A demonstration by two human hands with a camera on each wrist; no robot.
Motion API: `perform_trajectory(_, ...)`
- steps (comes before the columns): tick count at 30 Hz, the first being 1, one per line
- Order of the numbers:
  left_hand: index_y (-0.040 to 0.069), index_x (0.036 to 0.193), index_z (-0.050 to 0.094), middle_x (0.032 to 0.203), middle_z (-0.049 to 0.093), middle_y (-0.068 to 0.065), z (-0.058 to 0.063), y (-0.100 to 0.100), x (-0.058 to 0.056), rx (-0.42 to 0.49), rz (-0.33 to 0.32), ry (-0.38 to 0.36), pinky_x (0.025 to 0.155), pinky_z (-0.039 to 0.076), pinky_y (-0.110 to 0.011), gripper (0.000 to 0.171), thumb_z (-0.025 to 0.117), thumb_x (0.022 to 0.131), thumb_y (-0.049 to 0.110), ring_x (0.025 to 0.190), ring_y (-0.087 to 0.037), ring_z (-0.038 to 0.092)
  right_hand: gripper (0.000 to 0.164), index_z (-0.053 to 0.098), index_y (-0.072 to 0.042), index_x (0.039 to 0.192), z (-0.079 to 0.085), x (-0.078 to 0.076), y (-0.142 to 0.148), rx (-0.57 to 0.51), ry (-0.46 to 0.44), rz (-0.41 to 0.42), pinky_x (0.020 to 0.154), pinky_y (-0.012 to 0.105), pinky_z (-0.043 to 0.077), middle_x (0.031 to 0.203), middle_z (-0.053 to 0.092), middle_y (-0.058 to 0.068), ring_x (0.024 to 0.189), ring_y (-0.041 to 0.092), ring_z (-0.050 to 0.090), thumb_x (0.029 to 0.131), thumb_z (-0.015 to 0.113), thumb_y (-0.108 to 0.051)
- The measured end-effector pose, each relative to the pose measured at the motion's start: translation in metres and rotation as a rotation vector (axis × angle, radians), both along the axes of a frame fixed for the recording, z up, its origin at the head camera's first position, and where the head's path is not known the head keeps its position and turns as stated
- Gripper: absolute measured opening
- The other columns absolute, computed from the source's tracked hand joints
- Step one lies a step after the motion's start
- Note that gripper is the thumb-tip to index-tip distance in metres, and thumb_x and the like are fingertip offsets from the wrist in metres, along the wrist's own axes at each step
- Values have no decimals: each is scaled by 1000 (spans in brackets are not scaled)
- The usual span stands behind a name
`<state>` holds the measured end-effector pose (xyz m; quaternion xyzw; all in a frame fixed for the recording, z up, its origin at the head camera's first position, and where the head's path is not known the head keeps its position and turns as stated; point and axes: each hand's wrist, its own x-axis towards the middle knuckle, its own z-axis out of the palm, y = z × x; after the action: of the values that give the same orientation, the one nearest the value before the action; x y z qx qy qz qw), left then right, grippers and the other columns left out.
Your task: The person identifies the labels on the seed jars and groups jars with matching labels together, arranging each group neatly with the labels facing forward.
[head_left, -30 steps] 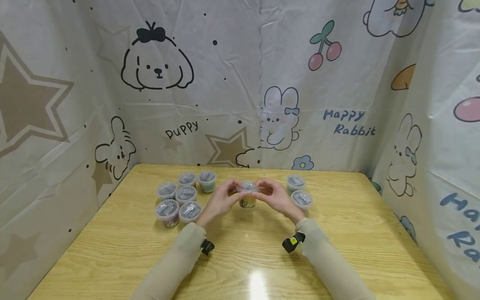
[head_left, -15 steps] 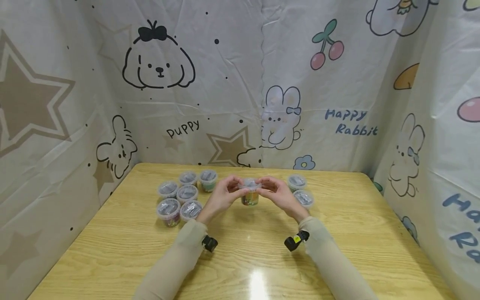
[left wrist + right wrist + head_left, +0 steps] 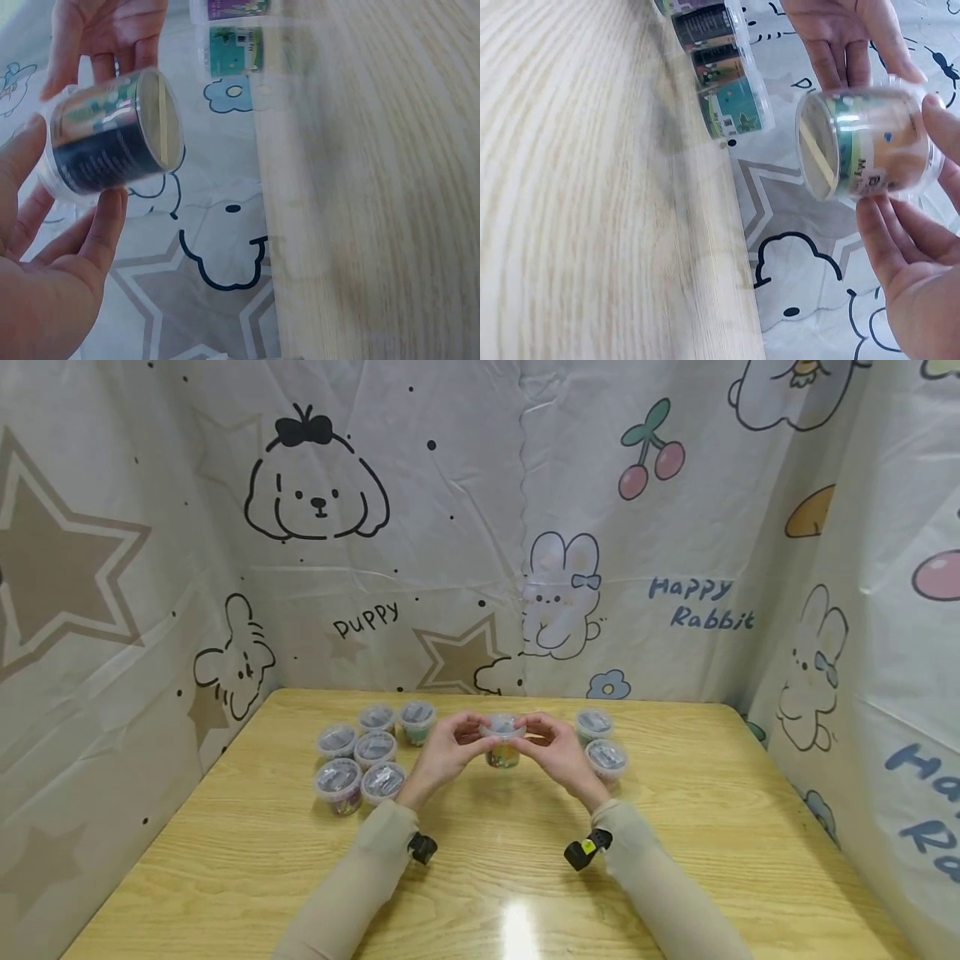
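Note:
Between both hands is a small clear plastic tub (image 3: 502, 757) with a translucent lid, held upright above the table. Its wraparound label shows green, orange and black in the left wrist view, and a pale flat stick (image 3: 164, 124) is visible through its base. My left hand (image 3: 452, 750) grips the lid rim from the left, thumb in front and fingers behind. On the opposite side, my right hand (image 3: 558, 752) holds the same rim in a mirrored way. In the right wrist view, fingertips (image 3: 874, 214) touch the tub's side near the lid.
Several similar lidded tubs (image 3: 375, 748) stand grouped to the left on the wooden table (image 3: 487, 877). Two more, a rear tub (image 3: 595, 724) and a nearer tub (image 3: 606, 758), stand beside the right hand. A printed cloth (image 3: 450, 527) hangs behind the table and along both sides.
Both hands have shifted slightly right and a little up with the tub between them, keeping their grip on its rim. The other tubs have stayed in place.

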<state>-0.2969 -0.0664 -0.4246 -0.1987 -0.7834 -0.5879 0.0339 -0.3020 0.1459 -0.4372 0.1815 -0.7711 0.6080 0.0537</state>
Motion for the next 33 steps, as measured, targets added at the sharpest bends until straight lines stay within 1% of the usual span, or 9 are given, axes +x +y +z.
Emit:
perform_trajectory(4,11,109,69,108,71,-9,-1,3,1,-9,33,42,87,58,-33,25,76,87,19,102,-24,70,28,66,-2,108,0,3,-5,-14,-5,-42,99,40,53,123,64,14,120,28,59,87,76,-17)
perform_trajectory(6,11,109,69,106,71,-9,-2,3,1,-11,34,58,82,59,-31,24,75,87,18,99,-25,70,28,65,-1,109,1,5,-6,-15,-10,-54,99,42,52,124,64,15,121,29,59,87,76,-17)
perform_trajectory(8,10,108,69,102,71,-10,-3,3,1,-14,27,59,75,58,-29,23,75,88,18,94,-25,70,29,65,-1,109,1,7,-7,-13,-13,-58,100,42,52,125,63,15,122,30,58,87,76,-16)
perform_trajectory(11,9,106,68,101,71,-10,-2,1,1,4,5,48,75,57,-28,21,74,88,18,93,-23,70,30,65,-1,110,3,7,-8,-4,-13,-47,100,41,52,126,63,15,122,29,58,87,76,-17)
perform_trajectory(15,9,103,67,104,72,-9,1,-3,-2,42,-20,8,85,58,-31,21,75,87,19,98,-19,70,31,64,-5,117,7,6,-5,-3,-19,-11,102,43,50,129,61,13,122,29,57,90,73,-19)
perform_trajectory(19,7,105,66,105,72,-11,3,-7,-4,67,-60,-48,88,57,-33,23,75,87,19,100,-20,69,36,61,-6,126,6,4,1,-13,-43,45,105,47,47,137,56,13,126,31,54,94,69,-20)
perform_trajectory(22,5,108,65,109,71,-14,3,-9,-4,70,-87,-68,91,56,-34,26,75,88,17,103,-22,68,40,58,-7,131,4,2,5,-25,-68,103,106,48,46,141,52,13,128,32,53,94,68,-20)
perform_trajectory(28,0,111,64,117,67,-18,3,-13,-4,90,-139,-61,95,55,-36,27,73,89,13,111,-26,65,43,58,-13,135,8,1,9,5,-101,184,104,48,46,141,54,10,128,30,52,94,68,-23)
perform_trajectory(33,-2,112,64,118,66,-20,7,-14,-1,93,-160,-39,93,55,-33,26,71,90,9,110,-28,65,38,63,-9,128,12,2,6,11,-109,155,105,48,46,135,58,12,125,28,53,93,70,-23)
